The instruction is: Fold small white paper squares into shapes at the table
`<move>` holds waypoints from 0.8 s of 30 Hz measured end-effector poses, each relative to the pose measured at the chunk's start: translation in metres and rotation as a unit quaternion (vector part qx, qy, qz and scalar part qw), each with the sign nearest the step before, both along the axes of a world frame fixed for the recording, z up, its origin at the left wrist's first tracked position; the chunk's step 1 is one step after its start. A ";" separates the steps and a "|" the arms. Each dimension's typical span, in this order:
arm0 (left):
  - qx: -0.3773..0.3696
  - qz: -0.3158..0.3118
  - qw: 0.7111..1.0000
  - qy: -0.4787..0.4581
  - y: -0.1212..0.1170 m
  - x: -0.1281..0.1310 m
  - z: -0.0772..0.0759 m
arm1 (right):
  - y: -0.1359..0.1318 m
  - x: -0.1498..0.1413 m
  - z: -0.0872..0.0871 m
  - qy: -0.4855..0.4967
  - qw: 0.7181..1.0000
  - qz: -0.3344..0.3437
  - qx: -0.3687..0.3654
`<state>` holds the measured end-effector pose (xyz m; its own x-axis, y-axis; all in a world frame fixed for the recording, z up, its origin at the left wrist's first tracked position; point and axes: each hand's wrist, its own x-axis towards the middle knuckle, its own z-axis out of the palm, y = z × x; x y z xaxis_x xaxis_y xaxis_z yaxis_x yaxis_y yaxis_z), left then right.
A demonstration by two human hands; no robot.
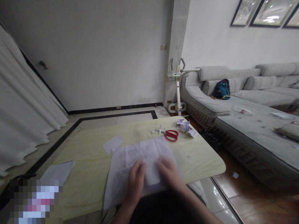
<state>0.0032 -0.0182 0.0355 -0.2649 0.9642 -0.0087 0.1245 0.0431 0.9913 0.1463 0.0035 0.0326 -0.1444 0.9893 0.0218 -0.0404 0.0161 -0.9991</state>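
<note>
- Pale table, with rounded corners.
- Printed sheet, on its near side.
- Left hand, curled, and blurred right hand, flanking the white paper; one cannot tell whether either grips it.
- White paper, over the sheet.
- Red-handled scissors, beyond the sheet.

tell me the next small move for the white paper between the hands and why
Probably press the white paper gently flat: the left hand and right hand flank it, and the large printed sheet lies spread beneath. Blur hides whether it is a separate piece or a fold.
</note>
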 end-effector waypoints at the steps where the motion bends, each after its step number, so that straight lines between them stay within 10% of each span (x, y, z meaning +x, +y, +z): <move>1: 0.004 -0.006 1.000 0.002 0.000 0.001 0.000 | 0.000 0.000 0.000 -0.005 1.000 -0.007 0.007; 24: 0.014 -0.004 1.000 0.024 0.003 0.001 -0.006 | 0.000 0.000 -0.001 -0.026 1.000 -0.009 0.014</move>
